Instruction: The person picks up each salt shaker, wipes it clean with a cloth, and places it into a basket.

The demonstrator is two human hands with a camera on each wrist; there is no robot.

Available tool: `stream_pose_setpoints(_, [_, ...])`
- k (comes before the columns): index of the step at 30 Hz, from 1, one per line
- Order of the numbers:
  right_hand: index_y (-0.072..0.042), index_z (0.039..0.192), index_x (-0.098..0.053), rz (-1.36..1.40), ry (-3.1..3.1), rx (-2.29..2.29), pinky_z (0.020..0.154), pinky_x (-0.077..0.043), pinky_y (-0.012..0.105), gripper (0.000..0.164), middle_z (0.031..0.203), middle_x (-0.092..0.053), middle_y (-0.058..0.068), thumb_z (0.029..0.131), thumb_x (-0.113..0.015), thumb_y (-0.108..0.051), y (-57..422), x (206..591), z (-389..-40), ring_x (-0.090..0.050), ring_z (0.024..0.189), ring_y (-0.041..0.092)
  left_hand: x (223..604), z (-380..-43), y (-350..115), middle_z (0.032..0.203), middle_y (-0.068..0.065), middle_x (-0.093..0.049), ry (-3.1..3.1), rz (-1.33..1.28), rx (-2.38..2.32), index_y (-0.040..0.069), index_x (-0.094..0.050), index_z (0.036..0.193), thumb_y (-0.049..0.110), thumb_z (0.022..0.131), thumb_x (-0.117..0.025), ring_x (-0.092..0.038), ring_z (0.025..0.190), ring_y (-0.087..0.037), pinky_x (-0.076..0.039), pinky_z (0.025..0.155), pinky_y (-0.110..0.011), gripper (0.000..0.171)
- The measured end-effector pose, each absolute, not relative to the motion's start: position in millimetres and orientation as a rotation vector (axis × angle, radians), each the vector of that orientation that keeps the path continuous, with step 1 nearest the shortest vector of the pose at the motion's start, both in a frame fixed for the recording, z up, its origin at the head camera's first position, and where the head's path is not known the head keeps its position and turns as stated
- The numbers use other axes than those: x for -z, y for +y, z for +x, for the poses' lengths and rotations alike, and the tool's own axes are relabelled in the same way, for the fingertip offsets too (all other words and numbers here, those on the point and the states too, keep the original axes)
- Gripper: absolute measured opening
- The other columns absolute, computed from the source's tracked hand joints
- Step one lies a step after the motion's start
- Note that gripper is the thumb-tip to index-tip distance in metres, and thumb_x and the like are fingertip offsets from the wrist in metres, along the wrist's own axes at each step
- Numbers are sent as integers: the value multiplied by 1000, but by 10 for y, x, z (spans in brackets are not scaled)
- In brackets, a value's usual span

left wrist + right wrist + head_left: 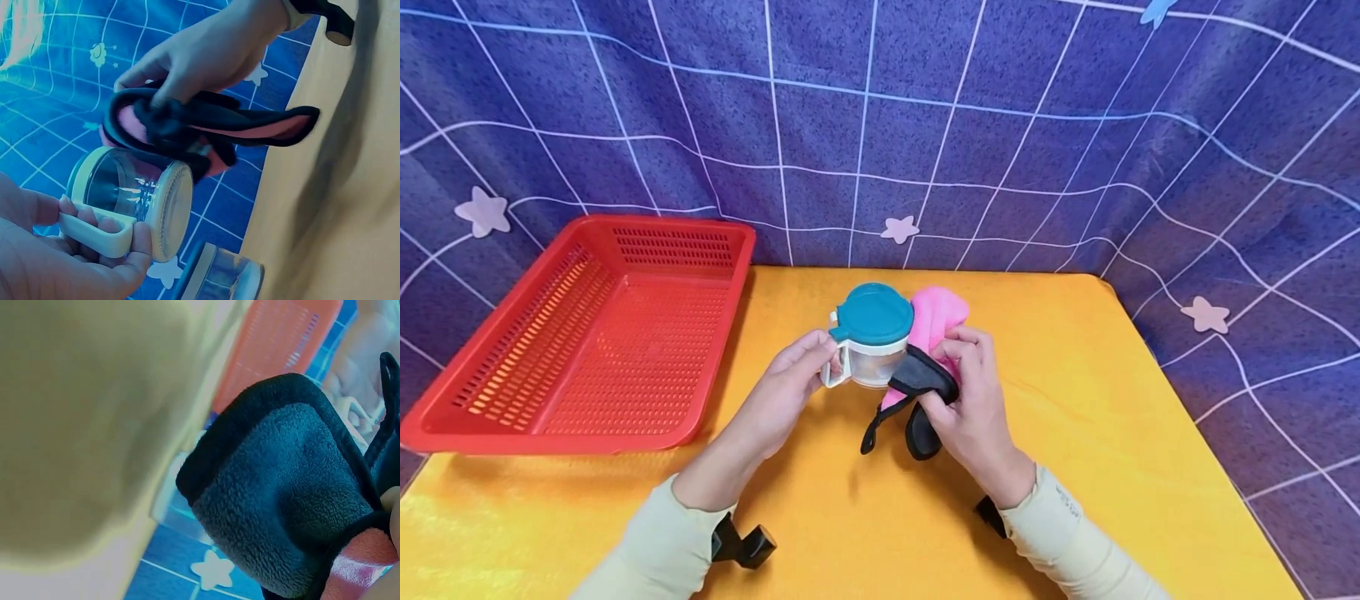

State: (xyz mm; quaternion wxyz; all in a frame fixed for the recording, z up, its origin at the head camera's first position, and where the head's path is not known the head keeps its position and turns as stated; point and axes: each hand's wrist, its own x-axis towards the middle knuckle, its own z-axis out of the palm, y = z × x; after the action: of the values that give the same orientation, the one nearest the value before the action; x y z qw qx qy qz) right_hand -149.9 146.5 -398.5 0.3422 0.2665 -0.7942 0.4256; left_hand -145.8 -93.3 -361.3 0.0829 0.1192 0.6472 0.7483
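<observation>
A clear seasoning jar [877,364] with a teal lid [875,313] is held up over the table, and my left hand [792,372] grips it by its white handle [100,232]. My right hand [973,396] holds a bunched cleaning cloth [931,312], pink on one side and dark on the other, with black edging and a hanging loop [871,435]. A dark fold of the cloth [169,134] lies right at the jar's side. In the right wrist view the dark fleecy side of the cloth [275,487] hides most of the jar.
A red perforated basket [715,358] stands at the left on the yellow-covered table [1075,400]. Behind the held jar, a second clear container [222,275] shows low in the left wrist view. A blue grid-patterned curtain [820,125] closes off the back and right.
</observation>
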Motion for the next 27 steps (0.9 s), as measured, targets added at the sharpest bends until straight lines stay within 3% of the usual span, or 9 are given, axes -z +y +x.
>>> stream_pose_setpoints(11, [-2, 109, -61, 779, -1975, -970, 99, -46, 32, 30, 125, -53, 24, 80, -67, -3, 1455, 3722, -1537, -55, 115, 37, 3602, -1474, -907, 97, -11, -42, 1958, 373, -2183, 0, -47, 95, 15, 111, -36, -46, 104, -27, -36, 98, -42, 25])
stream_pose_setpoints(15, [-3, 106, -62, 811, -1957, -863, 92, -47, 42, 29, 122, -55, 24, 77, -66, -4, 1439, 3726, -1538, -55, 109, 40, 3584, -1486, -904, 95, -10, -43, 1931, 347, -2220, 2, -47, 91, 15, 111, -36, -47, 100, -24, -39, 95, -38, 27])
stream_pose_setpoints(19, [-6, 106, -62, 851, -1972, -762, 86, -45, 49, 28, 120, -56, 22, 79, -71, -7, 1427, 3777, -1513, -53, 105, 41, 3553, -1497, -904, 94, -9, -43, 1901, 315, -2271, 3, -47, 89, 15, 111, -36, -46, 98, -22, -41, 92, -34, 28])
stream_pose_setpoints(27, [-8, 108, -60, 900, -2066, -647, 85, -49, 51, 34, 120, -55, 21, 80, -80, -10, 1402, 3952, -1422, -53, 106, 41, 3506, -1508, -924, 94, -9, -42, 1890, 278, -2319, 4, -46, 87, 17, 112, -36, -45, 101, -22, -39, 91, -33, 29])
